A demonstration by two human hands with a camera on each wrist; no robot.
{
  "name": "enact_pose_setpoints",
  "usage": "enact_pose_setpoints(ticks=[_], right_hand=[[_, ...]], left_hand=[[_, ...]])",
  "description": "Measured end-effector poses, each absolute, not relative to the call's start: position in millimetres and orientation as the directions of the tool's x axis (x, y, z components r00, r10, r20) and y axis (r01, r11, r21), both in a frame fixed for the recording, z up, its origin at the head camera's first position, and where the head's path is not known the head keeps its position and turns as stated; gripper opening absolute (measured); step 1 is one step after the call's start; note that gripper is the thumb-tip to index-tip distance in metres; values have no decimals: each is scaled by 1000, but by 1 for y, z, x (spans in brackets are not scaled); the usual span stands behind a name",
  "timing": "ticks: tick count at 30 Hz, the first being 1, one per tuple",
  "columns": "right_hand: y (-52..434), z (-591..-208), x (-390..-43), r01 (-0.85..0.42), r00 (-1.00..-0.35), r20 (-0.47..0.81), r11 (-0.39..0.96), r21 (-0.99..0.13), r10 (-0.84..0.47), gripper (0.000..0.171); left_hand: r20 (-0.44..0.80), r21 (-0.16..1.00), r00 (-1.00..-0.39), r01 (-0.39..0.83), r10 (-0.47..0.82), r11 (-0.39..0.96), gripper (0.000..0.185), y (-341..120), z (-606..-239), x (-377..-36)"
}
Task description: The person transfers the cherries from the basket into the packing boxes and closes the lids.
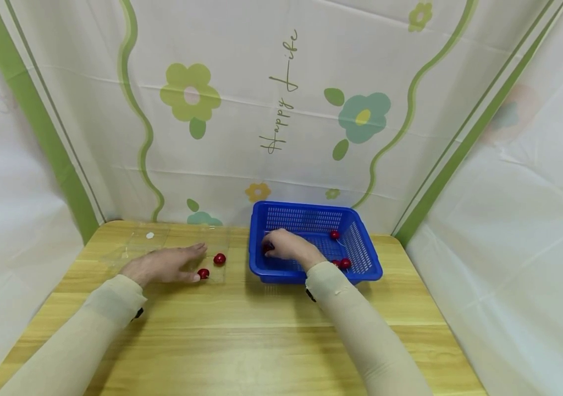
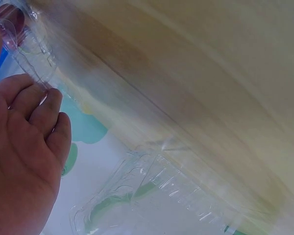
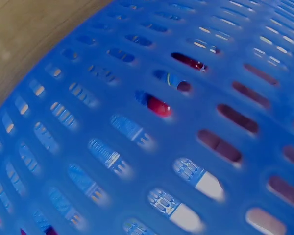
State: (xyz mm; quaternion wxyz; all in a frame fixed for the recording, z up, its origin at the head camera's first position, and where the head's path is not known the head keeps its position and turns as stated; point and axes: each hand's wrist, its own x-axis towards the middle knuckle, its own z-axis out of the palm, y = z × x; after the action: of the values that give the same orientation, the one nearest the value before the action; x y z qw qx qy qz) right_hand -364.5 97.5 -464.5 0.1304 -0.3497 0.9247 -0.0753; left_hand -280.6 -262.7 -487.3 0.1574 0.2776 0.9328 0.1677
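Observation:
My left hand [image 1: 165, 265] rests at the clear plastic container [image 1: 218, 236] on the left of the table, fingers extended, the thumb lower and apart from them. Two cherries lie in that container: one cherry [image 1: 219, 259] past the fingertips, another cherry [image 1: 203, 273] by the thumb. In the left wrist view the fingertips touch the clear wall. My right hand [image 1: 286, 245] reaches into the blue basket [image 1: 368, 270], its curled fingers pinching a dark red cherry [image 1: 268, 249] near the left wall. From the right wrist, the slotted basket wall [image 3: 137, 68] partly hides the hand.
More cherries lie in the basket: one cherry [image 1: 334, 235] by the back right, others, including a cherry [image 1: 345, 263], near the front right. The container's transparent lid [image 2: 137, 196] lies folded out left, behind the left hand. A printed curtain [image 1: 242, 148] stands behind the table [image 1: 222, 341].

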Motion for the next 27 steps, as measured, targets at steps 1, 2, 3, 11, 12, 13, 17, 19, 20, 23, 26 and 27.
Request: enact_pose_setpoints(ticks=[1, 2, 3, 11, 12, 13, 17, 19, 20, 23, 26, 27], right_hand=[[98, -465, -364, -623, -722, -192, 746, -236, -664, 25], [98, -465, -363, -620, -722, -196, 746, -241, -664, 25], [97, -465, -362, -617, -721, -204, 748, -245, -662, 25], [97, -465, -354, -589, -725, -262, 771, -244, -637, 24], [97, -465, -353, -589, -725, -265, 772, -240, -636, 24], [98, -465, -353, -590, -726, -267, 773, -233, -634, 24], [98, -462, -352, -584, -736, -260, 780, -223, -625, 23], [98, -459, -353, -582, -738, -251, 779, -232, -626, 23], [98, -458, -353, -582, -739, -244, 778, -237, -628, 22], [99, -452, -354, -593, -736, -222, 767, -247, -640, 22], [99, -446, -355, -605, -731, -204, 756, -251, -652, 23], [99, -444, -355, -609, -729, -200, 753, -250, -655, 24]], left_hand=[[-201, 402, -796, 464, 571, 789, 91, -263, -487, -281], [-202, 404, -796, 463, 570, 789, 91, -263, -487, -280], [-202, 405, -797, 462, 570, 789, 91, -263, -487, -280], [-197, 411, -799, 459, 568, 788, 90, -263, -486, -279], [-197, 410, -799, 460, 569, 788, 90, -263, -485, -279], [-197, 410, -799, 459, 568, 788, 90, -263, -485, -278], [-197, 411, -798, 460, 569, 787, 90, -263, -485, -278], [-197, 411, -798, 460, 569, 787, 90, -263, -485, -278], [-195, 411, -798, 461, 570, 787, 90, -263, -485, -278], [-193, 411, -799, 462, 570, 786, 90, -263, -486, -278], [-189, 408, -800, 463, 570, 787, 90, -263, -486, -279], [-189, 407, -800, 463, 569, 787, 90, -263, -487, -279]])
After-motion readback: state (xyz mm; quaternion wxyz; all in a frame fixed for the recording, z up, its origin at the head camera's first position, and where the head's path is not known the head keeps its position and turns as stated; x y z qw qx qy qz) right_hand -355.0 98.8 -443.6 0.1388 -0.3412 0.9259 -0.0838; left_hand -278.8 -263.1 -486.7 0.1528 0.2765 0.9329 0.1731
